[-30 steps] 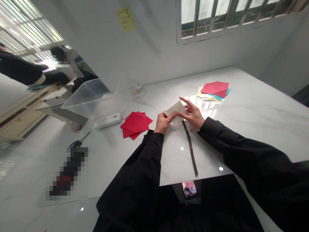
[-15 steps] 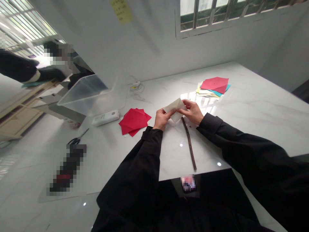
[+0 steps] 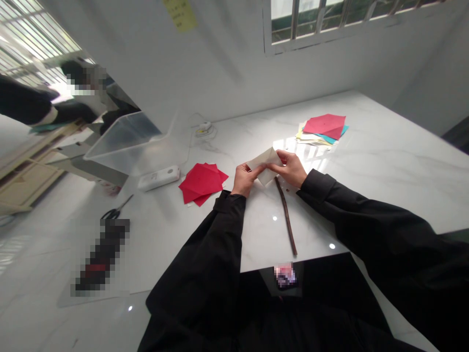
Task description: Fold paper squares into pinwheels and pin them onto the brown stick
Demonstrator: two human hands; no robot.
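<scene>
Between my two hands is a folded cream sheet of paper [image 3: 264,159], raised a little over the white table. My left hand [image 3: 243,180] pinches its left side, thumb on top. On the right side my right hand [image 3: 292,169] grips it with thumb and fingers; some fingertips are hidden behind the paper. A thin brown stick [image 3: 286,215] lies on the table just below the paper, pointing toward me. Left of my left hand rests a stack of red paper pieces [image 3: 201,183].
Farther right is a pile of red, blue and cream papers [image 3: 325,126]. To the left are a white oblong device [image 3: 159,178], scissors [image 3: 114,211] and a clear plastic bin [image 3: 124,139]. A cable [image 3: 203,128] lies near the wall. Another person [image 3: 110,98] is at far left.
Both hands keep nearly the same hold on the folded paper, whose raised flap now looks flatter. The whole view has shifted slightly.
</scene>
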